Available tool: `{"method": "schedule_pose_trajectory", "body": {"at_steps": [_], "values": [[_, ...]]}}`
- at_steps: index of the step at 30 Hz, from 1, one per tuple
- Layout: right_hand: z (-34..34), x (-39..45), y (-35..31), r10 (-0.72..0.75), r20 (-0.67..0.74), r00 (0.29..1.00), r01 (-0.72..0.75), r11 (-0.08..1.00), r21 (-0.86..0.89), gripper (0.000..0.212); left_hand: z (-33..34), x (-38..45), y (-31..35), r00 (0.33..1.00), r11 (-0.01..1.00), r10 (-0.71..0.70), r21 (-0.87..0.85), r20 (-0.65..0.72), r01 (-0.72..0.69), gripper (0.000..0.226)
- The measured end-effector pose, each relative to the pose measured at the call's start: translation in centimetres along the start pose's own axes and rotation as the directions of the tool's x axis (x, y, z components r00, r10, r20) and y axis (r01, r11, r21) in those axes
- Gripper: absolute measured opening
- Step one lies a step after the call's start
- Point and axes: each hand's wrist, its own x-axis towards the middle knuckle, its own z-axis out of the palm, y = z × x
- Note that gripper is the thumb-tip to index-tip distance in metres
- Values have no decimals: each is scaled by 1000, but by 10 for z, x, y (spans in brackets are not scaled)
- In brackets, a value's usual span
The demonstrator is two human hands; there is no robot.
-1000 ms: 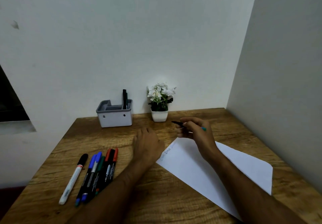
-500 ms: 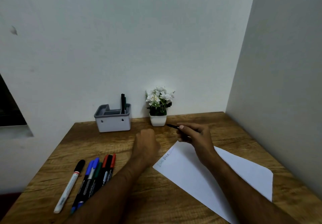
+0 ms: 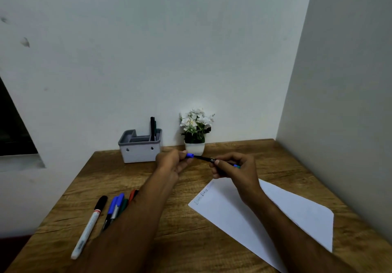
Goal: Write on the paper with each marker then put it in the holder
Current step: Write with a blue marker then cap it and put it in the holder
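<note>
A: Both hands are up over the wooden desk (image 3: 148,187), in front of the potted white flowers (image 3: 196,128). The right hand (image 3: 235,170) grips a black marker (image 3: 204,158) by its barrel, teal end poking out behind the fingers.

B: And the left hand (image 3: 174,162)?

A: It pinches a blue cap (image 3: 189,155) right at the marker's tip. Seated or not, I cannot tell.

B: Paper?

A: A white sheet (image 3: 244,215) lies under the right forearm, with small writing near its far left corner.

B: Holder?

A: The grey holder (image 3: 139,149) stands by the wall, with dark markers (image 3: 153,128) upright in its right compartment. Loose markers (image 3: 115,209) lie at front left, partly behind the left forearm; a white-barrelled one (image 3: 89,228) is leftmost.
</note>
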Motion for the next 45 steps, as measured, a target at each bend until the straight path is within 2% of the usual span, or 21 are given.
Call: {"method": "schedule_pose_trajectory", "body": {"at_steps": [8,19,23,27,29,37,43,45], "values": [[1,0,1,-10,21,1000,11,998,-61,8,2,-7,-7,1000,1000,-8,-11,23,8,9],[8,3,2,1,15,1000,0,999,-53,6,6,-16,-4,996,997,82,-7,-28,-82,15],[11,4,5,13,14,1000,-12,999,-30,6,4,-17,-3,996,997,77,-7,-40,-77,11],[17,5,7,15,26,1000,-14,999,-37,8,7,-21,-7,998,999,49,3,24,-50,8],[20,7,8,17,14,1000,-17,999,-29,8,10,-21,-8,997,997,72,-7,-5,-73,8],[30,15,6,-14,37,999,12,998,60,8,15,-19,0,980,983,168,-57,-103,-175,15],[53,23,8,-21,82,996,20,1000,18,8,1,-17,4,986,983,164,-79,-6,-164,29],[64,27,9,-24,96,995,24,1000,-7,10,-8,-14,3,986,982,164,-95,-25,-165,33]]}}
